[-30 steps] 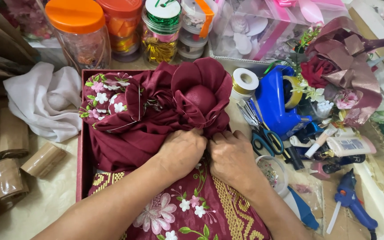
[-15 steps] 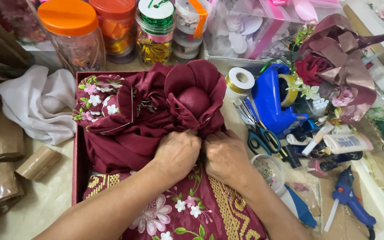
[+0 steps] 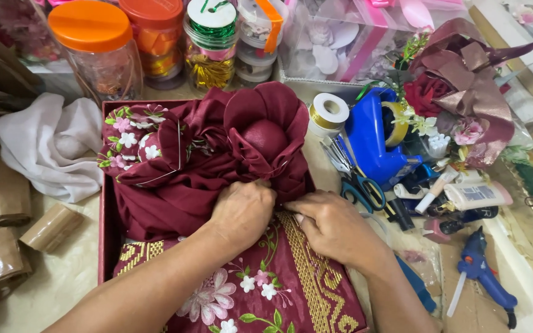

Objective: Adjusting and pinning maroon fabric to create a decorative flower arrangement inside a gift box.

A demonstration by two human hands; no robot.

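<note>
A maroon cloth [image 3: 174, 191] lies in a dark red box [image 3: 107, 240], folded and bunched into a rose-like shape [image 3: 265, 132] near the box's far right corner. Pink and white flower embroidery [image 3: 132, 134] shows at the far left, and a gold patterned band [image 3: 306, 265] runs along the near part. My left hand [image 3: 242, 213] presses down on the bunched folds just below the rose shape, fingers curled into the cloth. Touching it on the right, my right hand [image 3: 334, 225] pinches the cloth's edge by the gold band.
Plastic jars with orange lids [image 3: 97, 52] stand behind the box. A white cloth [image 3: 50, 145] and brown tape rolls [image 3: 7, 246] lie left. Right of the box: ribbon spool [image 3: 329, 112], blue tape dispenser [image 3: 374, 139], scissors [image 3: 356, 182], blue glue gun [image 3: 482, 274], ribbon bouquet [image 3: 464, 80].
Both hands have shifted slightly along the gathered cloth below the rose shape, and the right hand has slid outward onto the gold band. The folds look tighter.
</note>
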